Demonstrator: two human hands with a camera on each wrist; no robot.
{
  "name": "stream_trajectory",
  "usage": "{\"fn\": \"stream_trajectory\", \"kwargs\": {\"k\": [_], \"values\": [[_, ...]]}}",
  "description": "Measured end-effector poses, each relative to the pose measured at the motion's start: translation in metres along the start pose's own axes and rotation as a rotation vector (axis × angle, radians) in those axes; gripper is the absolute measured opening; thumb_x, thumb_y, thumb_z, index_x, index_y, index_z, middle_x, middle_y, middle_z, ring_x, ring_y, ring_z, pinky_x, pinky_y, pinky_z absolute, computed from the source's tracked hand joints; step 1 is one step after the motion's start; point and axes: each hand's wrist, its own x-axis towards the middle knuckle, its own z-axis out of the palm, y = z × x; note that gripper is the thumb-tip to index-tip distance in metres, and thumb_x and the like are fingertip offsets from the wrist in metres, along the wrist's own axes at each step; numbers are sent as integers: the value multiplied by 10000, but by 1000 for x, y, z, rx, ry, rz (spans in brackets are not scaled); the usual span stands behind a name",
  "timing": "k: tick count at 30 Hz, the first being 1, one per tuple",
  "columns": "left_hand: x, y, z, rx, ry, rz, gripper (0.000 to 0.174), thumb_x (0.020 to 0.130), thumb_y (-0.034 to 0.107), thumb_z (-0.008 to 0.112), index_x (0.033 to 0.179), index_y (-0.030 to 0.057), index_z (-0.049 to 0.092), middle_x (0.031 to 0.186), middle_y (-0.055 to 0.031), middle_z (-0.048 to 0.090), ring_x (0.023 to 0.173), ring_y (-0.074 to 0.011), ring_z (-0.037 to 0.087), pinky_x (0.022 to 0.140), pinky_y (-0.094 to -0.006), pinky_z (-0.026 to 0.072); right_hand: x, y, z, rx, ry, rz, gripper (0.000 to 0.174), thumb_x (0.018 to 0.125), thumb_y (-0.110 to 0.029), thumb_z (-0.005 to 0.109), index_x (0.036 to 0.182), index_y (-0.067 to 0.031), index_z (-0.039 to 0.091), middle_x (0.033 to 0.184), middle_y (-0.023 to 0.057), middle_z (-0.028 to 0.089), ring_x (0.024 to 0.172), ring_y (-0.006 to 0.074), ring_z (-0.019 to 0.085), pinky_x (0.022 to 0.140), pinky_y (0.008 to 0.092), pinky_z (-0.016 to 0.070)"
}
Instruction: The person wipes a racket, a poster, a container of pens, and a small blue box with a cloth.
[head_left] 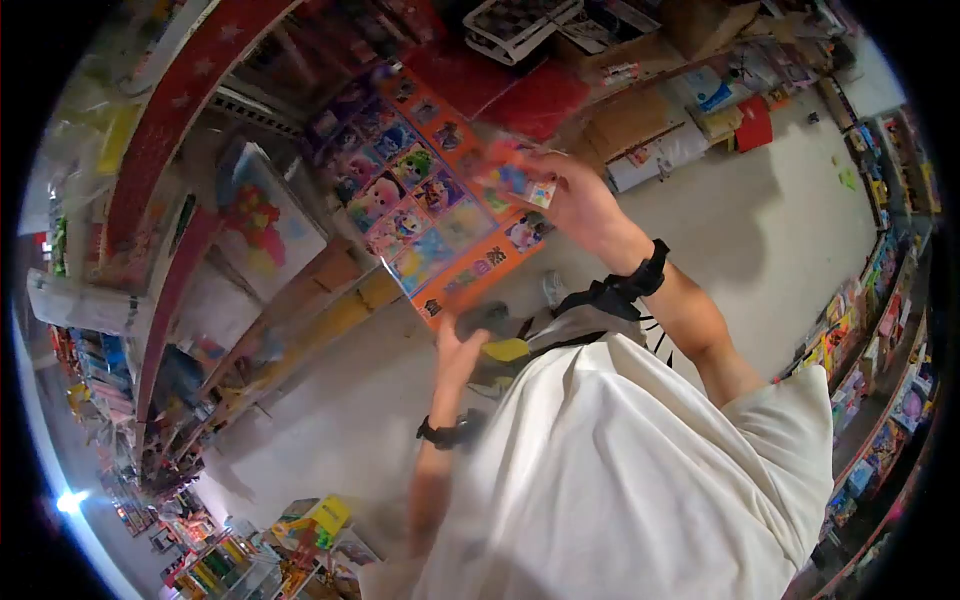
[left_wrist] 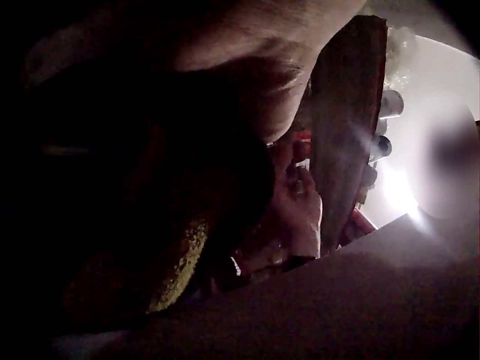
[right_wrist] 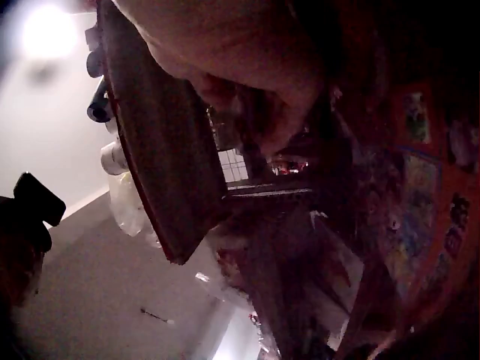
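Observation:
A large orange and purple poster board [head_left: 435, 180], printed with rows of cartoon pictures, leans tilted in front of me in the head view. My right hand [head_left: 580, 200] pinches a small, colourful, blurred packet [head_left: 515, 180] with a pale label over the board's right side. At the board's lower corner is my left hand [head_left: 460, 350], its fingertips right at the orange edge and its thumb spread away. The dark left wrist view has the heel of the left hand [left_wrist: 255, 67] close up. In the right wrist view, the right hand [right_wrist: 247, 75] hangs near the board [right_wrist: 435, 202].
Red-edged shelves [head_left: 165, 150] with plastic-wrapped goods rise on the left. Cardboard boxes [head_left: 630, 125] and a red sheet [head_left: 535, 100] lie beyond the board. Stocked racks [head_left: 880, 400] line the right side, with pale floor [head_left: 740, 215] between. Boxed goods [head_left: 315, 525] stand lower left.

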Motion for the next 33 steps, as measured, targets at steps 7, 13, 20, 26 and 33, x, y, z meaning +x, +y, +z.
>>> {"fn": "stream_trajectory", "kwargs": {"k": [7, 13, 20, 26, 33], "values": [[5, 6, -15, 110, -98, 95, 601, 689, 91, 624, 1275, 1, 527, 1158, -114, 581, 1037, -219, 565, 907, -320, 442, 58, 54, -1, -121, -292, -182, 209, 929, -49, 510, 1127, 3, 552, 1206, 95, 527, 1105, 210, 552, 1003, 406, 457], [-1, 18, -28, 64, -2, 137, 464, 666, 71, 611, 1123, -6, 588, 1068, -100, 609, 985, -183, 576, 880, -279, 439, 50, 117, -15, -46, 164, 182, 225, 916, -177, 544, 1106, -58, 558, 1179, 53, 562, 1177, 165, 496, 972, 319, 426], [-13, 67, -41, -237, 33, 59, 428, 666, 46, 573, 1092, 6, 581, 1052, -90, 609, 977, -197, 585, 905, -292, 442, -9, 92, 10, -360, -166, 324, 467, 882, -305, 611, 1246, -23, 529, 1223, 101, 567, 1141, 193, 532, 979, 304, 403], [-18, 96, -51, -658, 44, -6, 475, 726, 111, 648, 1174, 17, 520, 1096, -101, 576, 1029, -207, 562, 959, -321, 421, -73, 83, 46, -571, -536, 217, 744, 798, -293, 753, 1381, -33, 370, 1214, 110, 559, 1136, 185, 516, 943, 313, 435], [-15, 108, -66, -476, -234, 14, 452, 805, 48, 624, 1235, 43, 483, 1195, -91, 530, 1110, -191, 512, 992, -321, 381, -103, 101, 65, -1017, -223, 17, 635, 782, -277, 746, 1277, -17, 444, 1072, 169, 638, 963, 254, 630, 823, 354, 496]]}}
